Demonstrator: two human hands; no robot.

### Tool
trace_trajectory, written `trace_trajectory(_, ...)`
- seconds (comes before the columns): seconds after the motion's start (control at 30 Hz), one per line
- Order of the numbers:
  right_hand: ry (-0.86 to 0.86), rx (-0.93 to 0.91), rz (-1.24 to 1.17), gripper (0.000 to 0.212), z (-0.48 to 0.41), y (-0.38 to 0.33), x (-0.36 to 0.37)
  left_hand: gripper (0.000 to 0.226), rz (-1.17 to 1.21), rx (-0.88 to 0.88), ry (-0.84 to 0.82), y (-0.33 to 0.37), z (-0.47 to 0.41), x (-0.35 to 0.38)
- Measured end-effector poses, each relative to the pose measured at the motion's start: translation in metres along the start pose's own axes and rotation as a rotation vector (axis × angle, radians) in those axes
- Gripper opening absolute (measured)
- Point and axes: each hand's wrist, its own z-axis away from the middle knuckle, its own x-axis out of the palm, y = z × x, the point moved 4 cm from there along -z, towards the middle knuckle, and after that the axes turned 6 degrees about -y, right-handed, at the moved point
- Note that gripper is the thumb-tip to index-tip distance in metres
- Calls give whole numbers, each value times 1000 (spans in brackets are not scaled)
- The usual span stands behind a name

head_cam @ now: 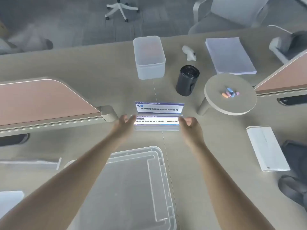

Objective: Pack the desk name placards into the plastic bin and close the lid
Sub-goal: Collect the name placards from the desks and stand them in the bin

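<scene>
With the near clear acrylic name placard (157, 122) lying crosswise on the desk (99, 67), its long axis runs left to right between your hands. Left hand (125, 121) and right hand (188, 122) flank its ends equally, fingers (132, 118) loosely spread, gripping nothing yet.

A single wide-angle head view looks forward and steeply down over the counter (99, 67) from close above. Both forearms reach away from the bottom edge. A clear bin (132, 188) fills the near foreground; chairs (232, 12) on the floor line the top edge. Straight edges bow outward.
</scene>
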Motion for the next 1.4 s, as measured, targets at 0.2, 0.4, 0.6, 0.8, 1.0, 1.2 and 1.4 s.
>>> trace_trajectory(0.2, -96, 129, -123, 62, -31, 13, 24, 74, 181, -129, -56, -13, -31, 27)
trace_trajectory(0.4, -142, 172, -395, 64, -35, 18, 39, 105, 367, -239, -93, -36, -48, 43)
trace_trajectory(0.6, -97, 147, -400, 73, -27, 12, 51, 108, 426, -225, -99, -31, -45, 48)
trace_trajectory(0.8, -32, 161, -462, 60, -11, 1, 45, 56, 548, -141, -93, -8, -17, 38)
trace_trajectory(1.0, 15, 137, -529, 58, 22, -20, 31, 51, 651, -170, -56, 7, 17, 14)
trace_trajectory(1.2, -44, 154, -593, 45, 67, -39, 14, 59, 638, -176, -204, 14, 59, -6)
trace_trajectory(1.4, -193, 146, -667, 38, 113, -54, 14, 88, 628, -8, -161, 9, 105, -44)
